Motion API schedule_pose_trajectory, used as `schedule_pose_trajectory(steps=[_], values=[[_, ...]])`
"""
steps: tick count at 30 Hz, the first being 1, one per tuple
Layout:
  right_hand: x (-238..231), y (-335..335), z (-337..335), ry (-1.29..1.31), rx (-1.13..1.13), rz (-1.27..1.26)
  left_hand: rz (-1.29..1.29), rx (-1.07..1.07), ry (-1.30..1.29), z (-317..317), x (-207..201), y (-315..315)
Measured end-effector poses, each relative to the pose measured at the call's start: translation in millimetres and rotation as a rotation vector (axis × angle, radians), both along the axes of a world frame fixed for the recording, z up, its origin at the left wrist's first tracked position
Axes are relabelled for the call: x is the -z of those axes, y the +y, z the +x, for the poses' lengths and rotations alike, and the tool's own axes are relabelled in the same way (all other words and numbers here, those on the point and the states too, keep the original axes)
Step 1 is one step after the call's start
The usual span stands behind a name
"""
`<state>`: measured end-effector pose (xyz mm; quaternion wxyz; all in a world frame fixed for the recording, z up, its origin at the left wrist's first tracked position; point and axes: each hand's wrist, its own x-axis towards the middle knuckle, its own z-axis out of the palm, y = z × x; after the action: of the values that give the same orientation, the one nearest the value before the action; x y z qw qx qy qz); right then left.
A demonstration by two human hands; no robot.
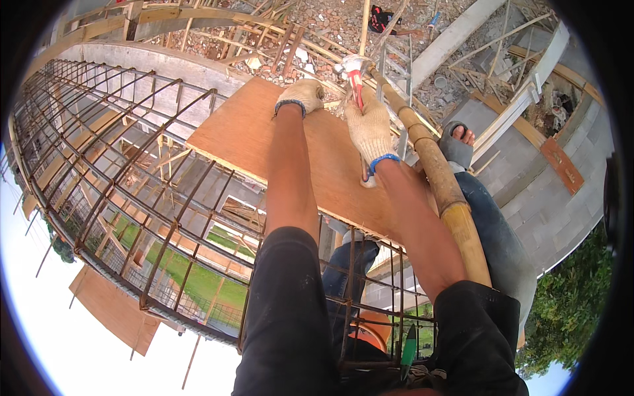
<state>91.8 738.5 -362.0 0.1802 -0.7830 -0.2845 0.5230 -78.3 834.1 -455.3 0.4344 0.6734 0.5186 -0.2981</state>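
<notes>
A plywood board (350,175) lies below my arms, beside the steel rebar cage. My left hand (301,96), in a knitted cream work glove, is closed at the board's far edge; whatever its fingers hold is hidden. Just to the right, my right hand (371,129), in a similar glove with a blue cuff, grips a hammer (355,82) by its red handle. The pale hammer head points away from me, close to the far end of a bamboo pole (422,138) that runs along my right forearm.
A large rebar cage (175,228) spreads across the left, with open spaces between its bars. My sandalled foot (457,140) stands right of the bamboo. Farther off are rubble (323,30), timber props and a concrete beam (456,39). Grey blockwork (528,204) lies at right.
</notes>
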Motion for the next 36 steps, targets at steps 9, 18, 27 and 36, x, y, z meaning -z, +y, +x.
schedule_pose_trajectory(steps=[9, 18, 27, 36], values=[[13, 23, 23, 0.327, 0.297, -0.033, -0.006, -0.003, 0.11, 9, -18, -2], [32, 30, 86, 0.393, 0.529, -0.279, 0.225, 0.025, 0.576, 73, -34, -91], [-45, 44, 129, 0.164, -0.121, -0.369, 0.128, 0.452, 0.76, 147, -110, -170], [-135, 68, 159, 0.237, -0.304, -0.269, 0.256, -1.266, -0.064, 196, -197, -241]])
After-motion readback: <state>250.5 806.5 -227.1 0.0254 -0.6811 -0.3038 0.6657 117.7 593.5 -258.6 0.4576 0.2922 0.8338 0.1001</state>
